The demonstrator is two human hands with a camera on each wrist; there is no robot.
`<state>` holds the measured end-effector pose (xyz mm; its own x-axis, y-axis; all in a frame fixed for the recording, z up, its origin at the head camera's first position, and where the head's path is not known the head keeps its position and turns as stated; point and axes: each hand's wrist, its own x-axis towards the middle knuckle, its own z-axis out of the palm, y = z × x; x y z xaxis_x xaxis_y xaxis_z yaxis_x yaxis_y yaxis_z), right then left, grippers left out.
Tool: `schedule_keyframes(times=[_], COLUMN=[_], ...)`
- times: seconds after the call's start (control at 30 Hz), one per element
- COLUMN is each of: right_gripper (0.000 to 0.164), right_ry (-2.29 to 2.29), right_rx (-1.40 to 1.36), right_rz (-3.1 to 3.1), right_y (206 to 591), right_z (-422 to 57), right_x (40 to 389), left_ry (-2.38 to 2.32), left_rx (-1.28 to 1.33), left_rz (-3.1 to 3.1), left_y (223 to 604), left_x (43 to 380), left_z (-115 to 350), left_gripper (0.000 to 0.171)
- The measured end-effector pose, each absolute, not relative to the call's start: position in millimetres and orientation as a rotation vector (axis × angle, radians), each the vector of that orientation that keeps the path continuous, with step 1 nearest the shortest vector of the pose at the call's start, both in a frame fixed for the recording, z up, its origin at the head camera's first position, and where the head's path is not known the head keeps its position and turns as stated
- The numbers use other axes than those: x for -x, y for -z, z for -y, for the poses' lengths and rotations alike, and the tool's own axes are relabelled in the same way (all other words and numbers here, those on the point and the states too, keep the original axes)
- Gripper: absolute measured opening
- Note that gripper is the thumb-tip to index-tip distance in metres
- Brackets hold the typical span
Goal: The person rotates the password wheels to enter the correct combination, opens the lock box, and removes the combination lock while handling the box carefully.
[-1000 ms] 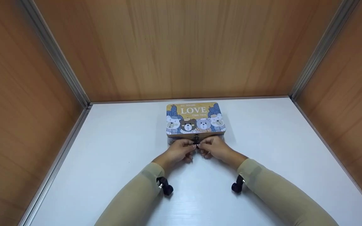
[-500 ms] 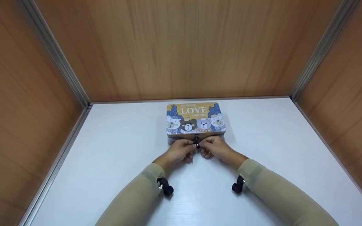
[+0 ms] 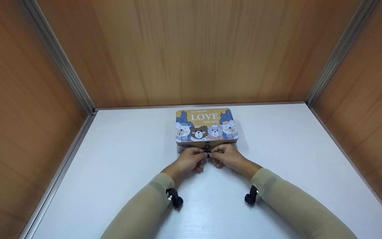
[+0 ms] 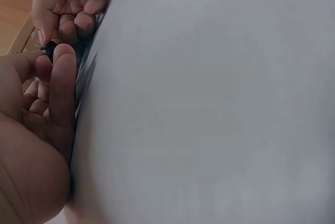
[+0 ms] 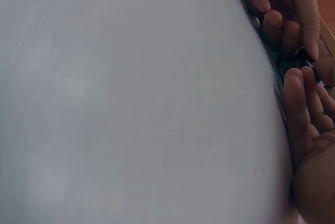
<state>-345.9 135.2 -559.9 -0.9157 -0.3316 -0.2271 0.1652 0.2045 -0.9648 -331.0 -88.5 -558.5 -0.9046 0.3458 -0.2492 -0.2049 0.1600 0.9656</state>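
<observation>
A rectangular tin box (image 3: 207, 125) with bears and the word LOVE on its lid sits closed at the back middle of the table. A metal clasp (image 3: 207, 145) hangs at the middle of its front. Just below the clasp is a small black padlock (image 4: 48, 50), mostly covered by fingertips. My left hand (image 3: 188, 160) pinches the padlock from the left between thumb and index finger. From the right, my right hand (image 3: 229, 157) pinches it too, the fingertips of both hands almost meeting. In the right wrist view the padlock (image 5: 305, 59) shows dark between the fingers.
The white tabletop (image 3: 128, 156) surrounds the box and reaches back to a wood-grain panel (image 3: 197, 53). Similar side panels, with metal strips (image 3: 65, 66) at the corners, close in the left and right.
The right thumb and fingertips have shifted slightly at the padlock, a little away and back again. The box, the left hand and both forearms stay in place.
</observation>
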Motion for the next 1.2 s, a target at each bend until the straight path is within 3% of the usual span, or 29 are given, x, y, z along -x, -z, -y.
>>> schedule_keyframes(times=[0.5,0.97,1.2], right_gripper=[0.020,0.016,0.028], right_ry=[1.668,1.691,1.749], right_rx=[0.113,0.111,0.087], right_rz=[-2.185,-2.167,-2.093], right_y=[556.1,558.2,556.4], right_z=[-129.6,-130.1,-131.8], right_x=[345.1,346.1,346.6], left_ry=[-1.809,-1.774,-1.793], left_rx=[-0.117,-0.146,-0.140], left_rz=[-1.990,-2.003,-2.008], left_y=[559.7,559.8,559.4], left_x=[332.3,333.3,332.0], left_z=[90.0,91.6,90.9], left_gripper=[0.016,0.028,0.029])
